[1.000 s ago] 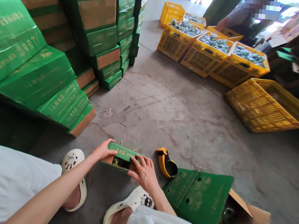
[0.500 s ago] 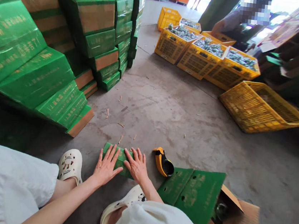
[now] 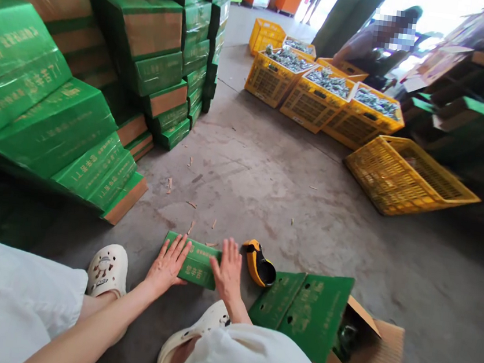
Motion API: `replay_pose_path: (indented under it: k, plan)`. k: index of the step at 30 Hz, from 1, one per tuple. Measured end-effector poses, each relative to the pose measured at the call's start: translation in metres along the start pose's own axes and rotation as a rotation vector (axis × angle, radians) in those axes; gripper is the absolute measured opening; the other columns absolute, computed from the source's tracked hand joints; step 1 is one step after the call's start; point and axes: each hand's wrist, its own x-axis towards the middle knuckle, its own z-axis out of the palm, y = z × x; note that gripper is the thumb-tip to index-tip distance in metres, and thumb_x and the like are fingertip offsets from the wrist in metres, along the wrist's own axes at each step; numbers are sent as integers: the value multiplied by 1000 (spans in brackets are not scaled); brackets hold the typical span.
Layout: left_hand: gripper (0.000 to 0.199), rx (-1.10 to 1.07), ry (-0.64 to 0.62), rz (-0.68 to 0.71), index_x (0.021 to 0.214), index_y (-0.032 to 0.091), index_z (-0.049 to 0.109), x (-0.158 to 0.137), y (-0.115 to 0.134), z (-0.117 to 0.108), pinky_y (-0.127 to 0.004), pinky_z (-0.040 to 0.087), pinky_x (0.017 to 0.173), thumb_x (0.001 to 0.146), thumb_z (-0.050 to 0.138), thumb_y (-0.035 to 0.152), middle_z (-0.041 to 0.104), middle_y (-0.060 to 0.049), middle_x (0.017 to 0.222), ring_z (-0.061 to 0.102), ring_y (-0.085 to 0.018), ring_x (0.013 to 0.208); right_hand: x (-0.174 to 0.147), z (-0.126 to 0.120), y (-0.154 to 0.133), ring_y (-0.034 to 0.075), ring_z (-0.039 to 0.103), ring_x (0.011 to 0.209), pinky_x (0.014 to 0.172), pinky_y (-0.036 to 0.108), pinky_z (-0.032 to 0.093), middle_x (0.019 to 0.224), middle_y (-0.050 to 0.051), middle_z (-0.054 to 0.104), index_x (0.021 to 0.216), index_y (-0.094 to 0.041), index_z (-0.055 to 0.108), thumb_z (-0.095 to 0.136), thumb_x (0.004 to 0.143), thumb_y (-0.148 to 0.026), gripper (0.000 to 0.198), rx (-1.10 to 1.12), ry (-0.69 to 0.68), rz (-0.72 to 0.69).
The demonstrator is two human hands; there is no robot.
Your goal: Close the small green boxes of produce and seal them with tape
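A green printed cardboard box (image 3: pixel 203 263) lies on the floor between my feet. My left hand (image 3: pixel 168 261) rests on its left end with the fingers stretched out. At the box's right end is my right hand (image 3: pixel 229 266), fingers extended and slightly raised; whether it touches the box I cannot tell. Just right of it lies a yellow and black tape dispenser (image 3: pixel 260 265). Beside my right leg stands an open carton (image 3: pixel 385 361) with a raised green flap (image 3: pixel 313 306); dark, shiny contents show inside.
Stacked green boxes (image 3: pixel 86 129) rise on the left. Several yellow crates (image 3: pixel 307 104) of grey-green items stand at the back, a person behind them. A tilted yellow crate (image 3: pixel 408 180) is nearer on the right. Scraps litter the concrete floor (image 3: pixel 260 178).
My right hand has moved right along the box and lifted its fingers, uncovering more of the print. My left hand stays on the box. The view has shifted slightly.
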Motion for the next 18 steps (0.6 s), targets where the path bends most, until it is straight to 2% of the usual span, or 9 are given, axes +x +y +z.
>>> replay_pose_path:
  k: [2, 3, 4, 6, 9, 12, 15, 17, 18]
  plan:
    - [124, 3, -17, -3, 167, 15, 21, 1, 0, -1, -62, 12, 129, 71, 90, 54, 8, -18, 172, 5, -37, 161, 2, -1, 30, 39, 21, 158, 123, 59, 23, 167, 32, 25, 163, 2, 27, 33, 104, -55, 82, 3, 131, 330]
    - [124, 4, -20, -4, 166, 15, 22, 1, 0, -1, -62, 12, 129, 70, 90, 54, 8, -18, 172, 5, -37, 161, 3, -2, 45, 42, 25, 156, 120, 60, 26, 163, 38, 27, 161, 9, 26, 36, 102, -54, 86, -13, 138, 491]
    - [124, 5, -21, -3, 166, 15, 22, 1, -1, -1, -62, 11, 129, 71, 90, 54, 8, -17, 172, 5, -37, 161, 5, -4, 59, 45, 31, 152, 117, 62, 29, 158, 43, 32, 159, 13, 24, 40, 100, -52, 90, -28, 95, 633]
    - [124, 9, -19, -1, 167, 15, 21, 2, -2, 0, -62, 11, 130, 71, 89, 55, 7, -17, 172, 3, -37, 161, 9, -5, 80, 48, 47, 141, 112, 64, 34, 142, 46, 50, 157, 17, 22, 48, 95, -51, 96, -36, -25, 793]
    - [125, 14, -14, 8, 167, 16, 20, 2, -3, 4, -61, 13, 130, 71, 89, 56, 6, -17, 172, 2, -36, 161, 15, -4, 90, 48, 63, 122, 111, 69, 28, 117, 41, 68, 157, 19, 15, 52, 92, -48, 100, -36, -96, 830]
    - [126, 28, 6, 25, 167, 16, 17, 1, -5, 10, -61, 14, 130, 72, 86, 61, 7, -18, 173, 2, -36, 161, 20, -7, 85, 44, 66, 120, 115, 67, 20, 114, 40, 70, 156, 20, 12, 46, 95, -38, 91, -40, -66, 827]
    - [127, 56, 55, 40, 168, 15, 13, 0, -7, 15, -61, 14, 130, 74, 81, 67, 5, -17, 173, 0, -35, 162, 25, -20, 82, 40, 67, 119, 111, 57, 35, 113, 36, 71, 148, 10, 41, 45, 96, -38, 72, 78, -58, 832]
    - [128, 63, 84, 44, 168, 14, 12, -1, -7, 17, -60, 14, 130, 75, 80, 69, 4, -17, 174, -3, -34, 162, 30, -36, 80, 37, 71, 109, 98, 48, 48, 109, 29, 75, 129, -2, 62, 47, 96, -48, 58, 146, -83, 844]
    - [128, 59, 93, 45, 168, 14, 12, -1, -7, 17, -60, 13, 130, 75, 80, 69, 4, -17, 174, -4, -33, 162, 32, -45, 77, 35, 72, 101, 89, 42, 52, 104, 24, 76, 118, -8, 67, 49, 95, -54, 54, 185, -79, 830]
